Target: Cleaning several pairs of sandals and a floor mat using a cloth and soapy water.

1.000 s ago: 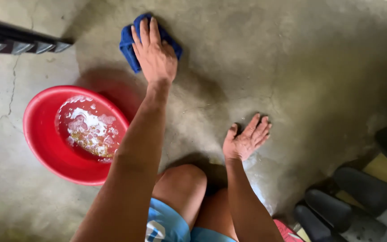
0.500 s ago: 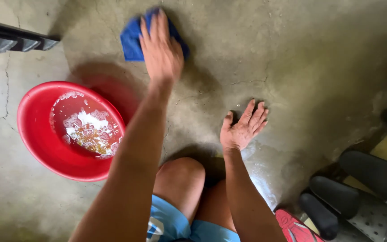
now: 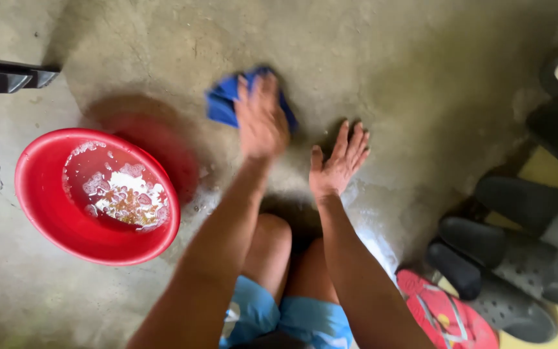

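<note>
The right hand lies flat, fingers spread, on the wet grey concrete floor. Just beyond, the blurred left hand presses open-fingered on a crumpled blue cloth, mostly hidden; its long axis cannot be told.

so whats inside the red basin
The red basin holds shallow water with white soap foam and brownish specks. The foam covers part of the bottom, so anything beneath it cannot be seen.
</note>
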